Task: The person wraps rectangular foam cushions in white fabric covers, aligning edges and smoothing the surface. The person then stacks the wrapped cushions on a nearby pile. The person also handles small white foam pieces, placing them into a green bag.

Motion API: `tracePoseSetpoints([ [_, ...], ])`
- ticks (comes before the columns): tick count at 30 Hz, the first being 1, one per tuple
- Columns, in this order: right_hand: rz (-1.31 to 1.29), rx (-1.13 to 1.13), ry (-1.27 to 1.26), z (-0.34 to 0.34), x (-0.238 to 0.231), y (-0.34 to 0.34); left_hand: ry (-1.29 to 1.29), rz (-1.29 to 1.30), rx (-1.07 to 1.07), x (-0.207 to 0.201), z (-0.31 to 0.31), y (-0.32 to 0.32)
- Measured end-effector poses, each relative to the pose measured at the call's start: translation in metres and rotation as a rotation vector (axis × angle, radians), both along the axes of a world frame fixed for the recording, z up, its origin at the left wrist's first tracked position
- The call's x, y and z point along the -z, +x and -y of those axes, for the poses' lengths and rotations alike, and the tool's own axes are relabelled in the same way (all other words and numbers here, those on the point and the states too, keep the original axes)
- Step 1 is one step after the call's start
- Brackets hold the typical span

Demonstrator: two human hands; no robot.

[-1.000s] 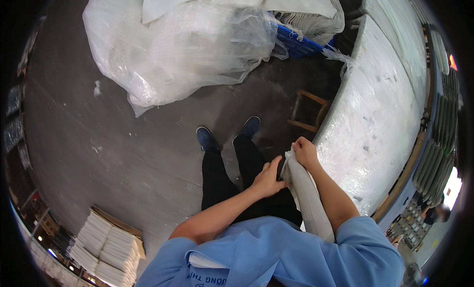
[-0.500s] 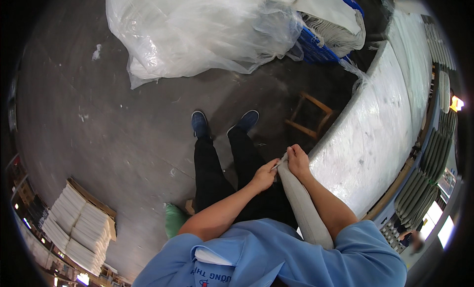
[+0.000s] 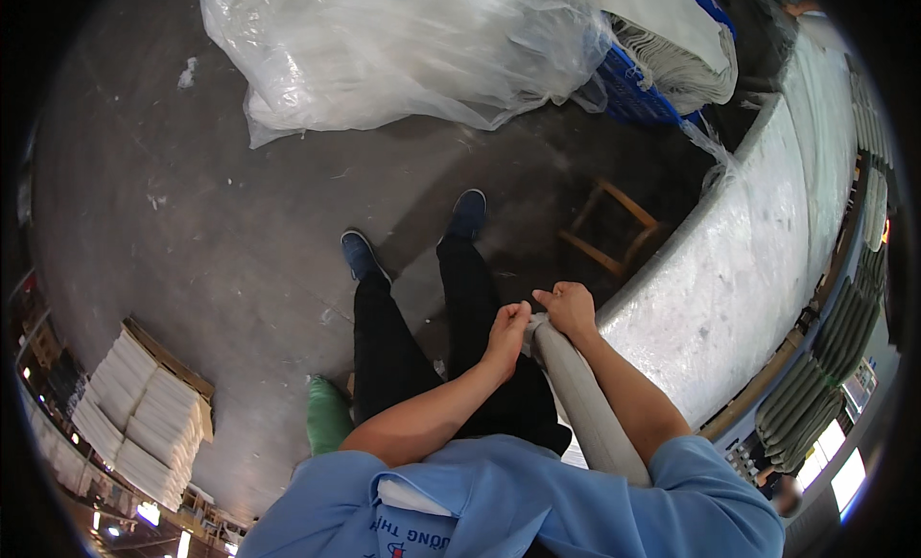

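A long, light grey fabric-covered cushion (image 3: 587, 409) lies between my right forearm and my body, its narrow end pointing away from me. My left hand (image 3: 506, 339) is closed in a pinch just left of that gathered end. What its fingertips hold, if anything, is too small to make out. On the other side, my right hand (image 3: 571, 310) is closed beside the cushion's tip, its thumb reaching toward the left fingertips. Whether its curled fingers grip a bit of the fabric is hidden.
To my right runs a long table (image 3: 715, 299) covered in clear plastic. A wooden stool frame (image 3: 610, 227) stands beside it. Ahead are a big plastic-wrapped bundle (image 3: 403, 54) and a blue crate (image 3: 638, 88) of grey fabric. Lower left are a green sack (image 3: 328, 416) and stacked white pieces (image 3: 139, 414).
Both hands have loosened from their close hold at the cushion's end and moved slightly apart, with the left turned more upright. My feet have shifted, the left one backward, the right one forward.
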State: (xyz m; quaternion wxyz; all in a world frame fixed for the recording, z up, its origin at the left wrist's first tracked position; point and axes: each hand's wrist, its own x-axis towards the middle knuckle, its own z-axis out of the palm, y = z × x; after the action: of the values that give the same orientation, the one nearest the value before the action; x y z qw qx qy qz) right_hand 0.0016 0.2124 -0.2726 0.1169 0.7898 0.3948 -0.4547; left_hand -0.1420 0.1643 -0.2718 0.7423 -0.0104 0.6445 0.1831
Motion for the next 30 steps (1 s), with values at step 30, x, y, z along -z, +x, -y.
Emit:
tracePoseSetpoints([
  [30,-0.006,-0.027,0.164,0.005,0.009,0.002,-0.077,-0.396,0.059,0.019,-0.006,0.047],
])
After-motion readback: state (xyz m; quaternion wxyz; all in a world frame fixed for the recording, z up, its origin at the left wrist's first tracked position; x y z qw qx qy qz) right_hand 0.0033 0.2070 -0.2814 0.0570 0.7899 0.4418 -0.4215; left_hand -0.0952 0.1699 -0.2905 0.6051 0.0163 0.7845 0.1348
